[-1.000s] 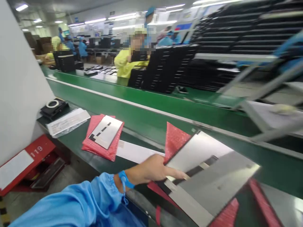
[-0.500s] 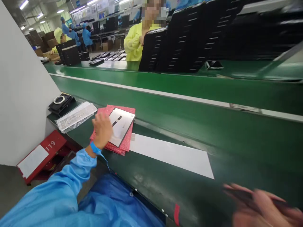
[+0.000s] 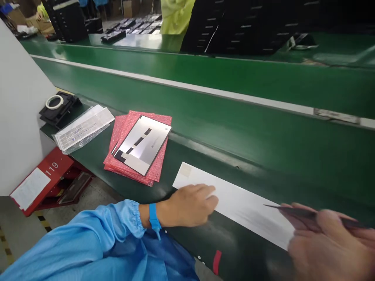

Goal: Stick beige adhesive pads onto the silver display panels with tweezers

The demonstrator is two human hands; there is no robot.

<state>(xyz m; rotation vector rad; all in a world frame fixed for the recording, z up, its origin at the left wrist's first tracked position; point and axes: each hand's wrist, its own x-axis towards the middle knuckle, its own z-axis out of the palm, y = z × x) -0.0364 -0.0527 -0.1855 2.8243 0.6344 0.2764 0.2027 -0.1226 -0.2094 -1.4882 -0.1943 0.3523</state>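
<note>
My left hand (image 3: pixel 190 203) rests palm down at the near end of a long white strip (image 3: pixel 237 203) on the green bench, fingers loosely together, holding nothing. My right hand (image 3: pixel 325 244), blurred at the lower right, pinches a thin dark flat panel (image 3: pixel 310 214) seen edge-on above the strip's right end. A silver panel (image 3: pixel 143 143) with black patches lies on a stack of red bubble bags (image 3: pixel 123 168) to the left of my left hand.
A clear bag of sheets (image 3: pixel 83 127) and a black holder with a tape roll (image 3: pixel 57 104) sit at the bench's left end by a white wall. A red box marked 119 (image 3: pixel 38 179) lies on the floor. Beyond runs a green conveyor (image 3: pixel 222 89), with black tray stacks (image 3: pixel 252 27) behind.
My left hand left the silver panel on the red bags and moved right onto the white strip. My right hand with the dark panel rose a little. The view tilted down.
</note>
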